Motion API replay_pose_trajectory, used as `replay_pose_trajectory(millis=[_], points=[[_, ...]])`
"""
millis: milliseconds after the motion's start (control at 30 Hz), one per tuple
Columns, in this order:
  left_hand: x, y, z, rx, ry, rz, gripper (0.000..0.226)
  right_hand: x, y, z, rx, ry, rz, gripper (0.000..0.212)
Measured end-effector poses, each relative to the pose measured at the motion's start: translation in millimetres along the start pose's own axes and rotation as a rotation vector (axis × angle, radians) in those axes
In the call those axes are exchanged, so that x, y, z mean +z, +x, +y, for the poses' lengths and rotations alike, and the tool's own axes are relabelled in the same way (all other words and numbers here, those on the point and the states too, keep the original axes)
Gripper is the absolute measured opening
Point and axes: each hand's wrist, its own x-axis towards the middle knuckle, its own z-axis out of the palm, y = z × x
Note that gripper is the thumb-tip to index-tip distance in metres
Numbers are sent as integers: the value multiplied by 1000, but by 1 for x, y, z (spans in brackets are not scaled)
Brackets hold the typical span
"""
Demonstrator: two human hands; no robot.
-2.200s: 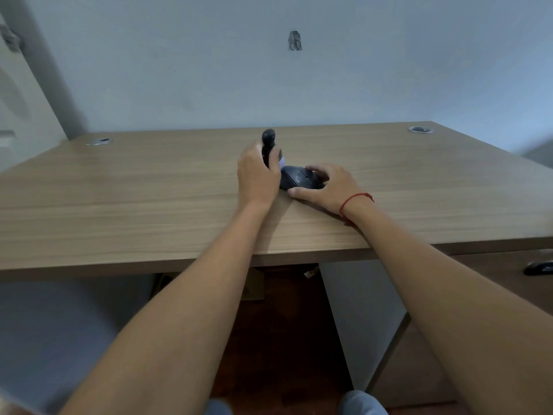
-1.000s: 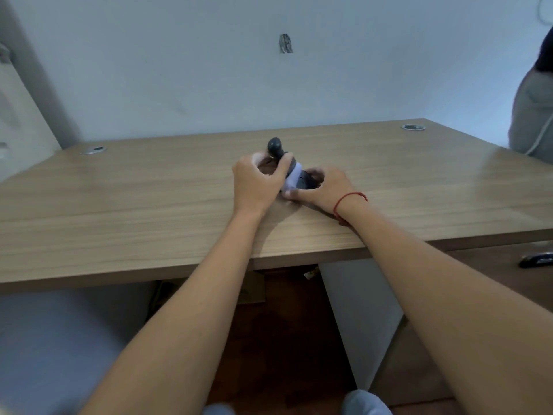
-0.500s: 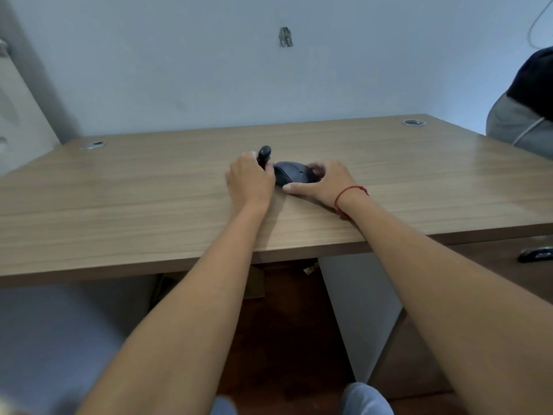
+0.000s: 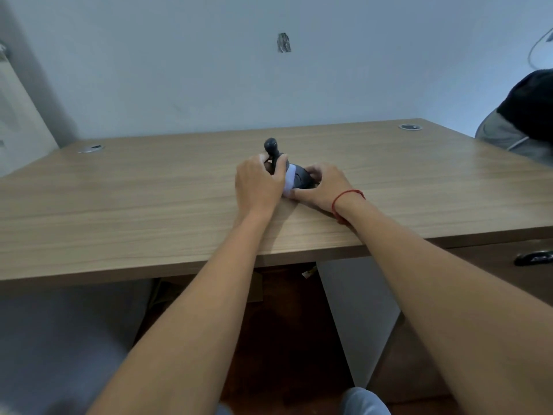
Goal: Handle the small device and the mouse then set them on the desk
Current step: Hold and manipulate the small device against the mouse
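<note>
Both hands meet over the middle of the wooden desk (image 4: 125, 205), well in from its near edge. The left hand (image 4: 258, 187) is curled around a small dark device (image 4: 271, 148), whose rounded knob-like top stands up above the fingers while its lower part is hidden in the fist. Just to its right, the right hand (image 4: 324, 187) pinches a dark mouse (image 4: 300, 179), which appears tilted with a pale underside or edge turned toward the left hand; whether it rests on the desk or is lifted slightly clear cannot be told. The two objects are touching or very nearly so, and that closeness is probably the main hazard: with the hands crowded together, a twist of either wrist could knock the device against the mouse and loosen one grip. The device looks slim and top-heavy, so if it is set down upright it may well topple and roll. The mouse, held only at its edges, could slip and land on its side if the pinch relaxes before its base lies flat. A red string bracelet (image 4: 347, 195) sits on the right wrist, clear of the objects. A seated person (image 4: 526, 115) at the far right edge is well apart and unlikely to interfere.
</note>
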Motion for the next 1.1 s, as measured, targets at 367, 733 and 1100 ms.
replay_pose_trajectory(millis=[367,733,1100], points=[[5,3,-5,-13,-121,-1,34,4,1,-6,4,-148,53,55],[3,8,-7,-95,-104,29,31,-1,-5,-7,2,-96,16,59],[0,10,-3,-129,-190,58,27,-1,-8,-12,-45,-164,-4,71]])
